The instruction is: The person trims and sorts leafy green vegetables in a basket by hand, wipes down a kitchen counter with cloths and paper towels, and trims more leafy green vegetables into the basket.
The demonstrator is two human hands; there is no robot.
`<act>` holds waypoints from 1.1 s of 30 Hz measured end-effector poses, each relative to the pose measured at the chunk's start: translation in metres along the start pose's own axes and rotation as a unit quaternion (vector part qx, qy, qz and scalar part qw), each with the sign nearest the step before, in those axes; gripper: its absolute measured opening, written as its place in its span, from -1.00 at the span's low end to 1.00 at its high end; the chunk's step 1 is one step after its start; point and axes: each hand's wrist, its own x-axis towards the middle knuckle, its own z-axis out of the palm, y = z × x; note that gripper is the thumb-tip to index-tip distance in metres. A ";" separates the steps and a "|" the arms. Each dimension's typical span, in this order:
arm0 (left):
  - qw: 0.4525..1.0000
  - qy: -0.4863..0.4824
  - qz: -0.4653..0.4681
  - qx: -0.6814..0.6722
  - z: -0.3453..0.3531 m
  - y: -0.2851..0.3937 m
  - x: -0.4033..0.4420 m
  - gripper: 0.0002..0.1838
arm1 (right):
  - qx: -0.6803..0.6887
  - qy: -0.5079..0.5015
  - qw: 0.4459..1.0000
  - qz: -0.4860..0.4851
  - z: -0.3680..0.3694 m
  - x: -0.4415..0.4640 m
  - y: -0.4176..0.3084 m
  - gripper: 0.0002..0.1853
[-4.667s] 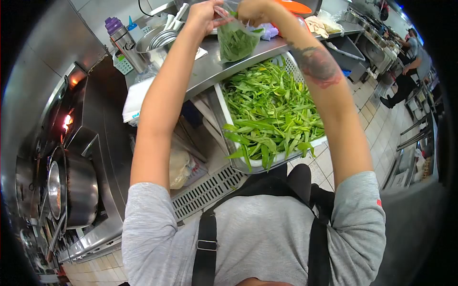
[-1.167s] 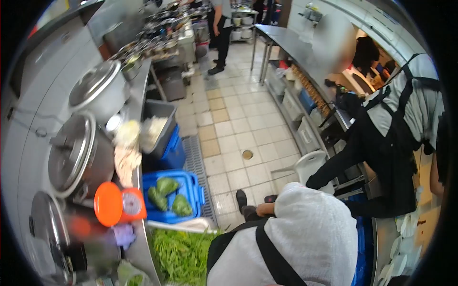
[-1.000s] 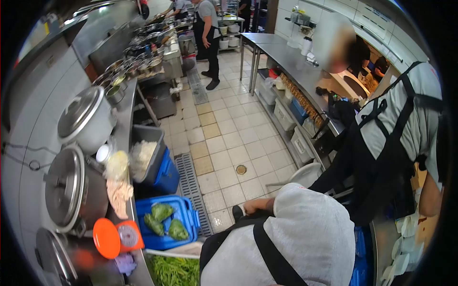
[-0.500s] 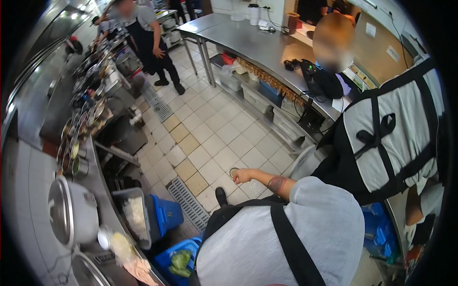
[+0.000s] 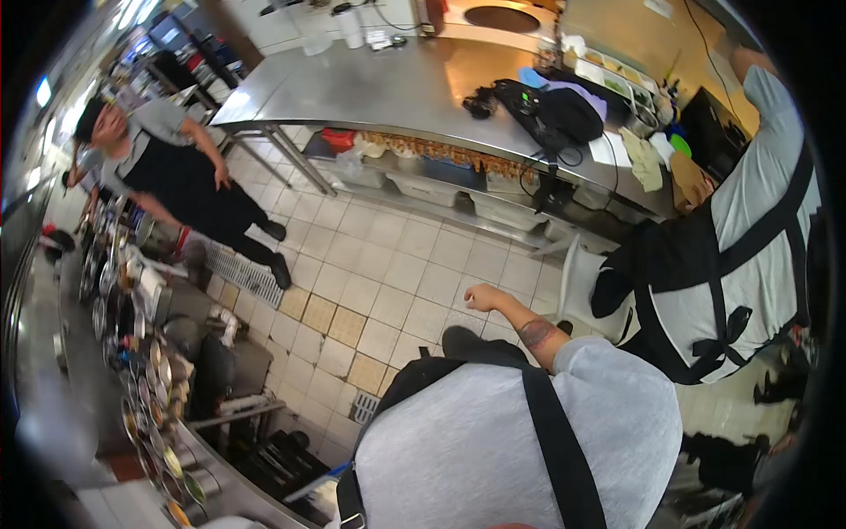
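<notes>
My right hand (image 5: 480, 298) hangs in front of my body, over the white tiled floor (image 5: 401, 264). Its fingers are loosely curled, and no object shows in them. The bare forearm comes out of a grey short sleeve (image 5: 617, 370). Below it, the black apron strap (image 5: 564, 450) crosses my grey shirt. A dark shoe (image 5: 463, 339) shows just past the apron. Nearest to the hand on the right is a white plastic chair (image 5: 577, 286), apart from it. My left hand is out of view.
A steel table (image 5: 352, 84) carries a black bag (image 5: 560, 115); tubs (image 5: 432, 189) fill its lower shelf. A co-worker in a dark apron (image 5: 189, 181) stands at the left, another (image 5: 758, 238) at the right. Pans (image 5: 159, 379) line the left counter. A grate (image 5: 242, 273) crosses the floor.
My view has swung right and moved forward. The large pot and the bins at lower left are out of sight. The left co-worker appears nearer, and the right co-worker's raised arm now shows.
</notes>
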 end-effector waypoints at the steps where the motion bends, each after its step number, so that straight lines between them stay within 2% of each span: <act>1: 1.000 -0.006 0.011 0.010 -0.006 0.017 0.021 -0.53 | 0.030 0.020 0.999 0.013 -0.005 0.003 0.006 -0.62; 5: 0.998 -0.022 0.051 0.043 -0.016 0.091 0.104 -0.50 | 0.074 0.068 0.993 0.060 -0.042 0.018 0.029 -0.57; 8: 0.992 -0.049 0.087 0.079 -0.005 0.154 0.171 -0.49 | 0.058 0.073 0.990 0.109 -0.079 0.043 0.057 -0.55; 10: 0.985 -0.067 0.115 0.107 0.005 0.208 0.215 -0.47 | 0.023 0.103 0.989 0.108 -0.102 0.071 0.082 -0.54; 12: 0.978 -0.085 0.137 0.134 0.018 0.259 0.248 -0.46 | -0.005 0.091 0.987 0.129 -0.137 0.098 0.092 -0.56; 14: 0.971 -0.099 0.156 0.150 0.027 0.306 0.277 -0.45 | 0.051 0.151 0.984 0.085 -0.197 0.104 0.074 -0.57; 18: 0.960 -0.116 0.199 0.161 0.035 0.380 0.310 -0.42 | 0.078 0.230 0.969 0.048 -0.306 0.134 0.049 -0.60; 19: 0.958 -0.117 0.207 0.161 0.034 0.395 0.318 -0.42 | 0.085 0.311 0.946 0.009 -0.319 0.146 0.051 -0.61; 21: 0.956 -0.119 0.215 0.160 0.038 0.423 0.333 -0.41 | 0.112 0.365 0.922 -0.070 -0.371 0.149 0.039 -0.64; 23: 0.952 -0.117 0.231 0.163 0.041 0.455 0.353 -0.39 | 0.137 0.439 0.880 -0.117 -0.417 0.147 0.026 -0.66; 25: 0.944 -0.109 0.261 0.170 0.039 0.495 0.378 -0.38 | 0.140 0.477 0.859 -0.123 -0.466 0.144 0.033 -0.69; 28: 0.922 -0.085 0.329 0.188 0.034 0.565 0.428 -0.36 | 0.132 0.494 0.859 -0.008 -0.535 0.137 0.074 -0.71; 29: 0.907 -0.074 0.365 0.196 0.031 0.598 0.450 -0.36 | 0.136 0.517 0.844 0.044 -0.555 0.131 0.087 -0.71; 31: 0.866 -0.046 0.452 0.207 0.025 0.679 0.501 -0.34 | -0.012 0.630 0.769 0.108 -0.584 0.125 0.143 -0.69; 33: 0.804 -0.011 0.556 0.210 0.015 0.778 0.557 -0.33 | -0.010 0.598 0.765 0.240 -0.616 0.106 0.207 -0.67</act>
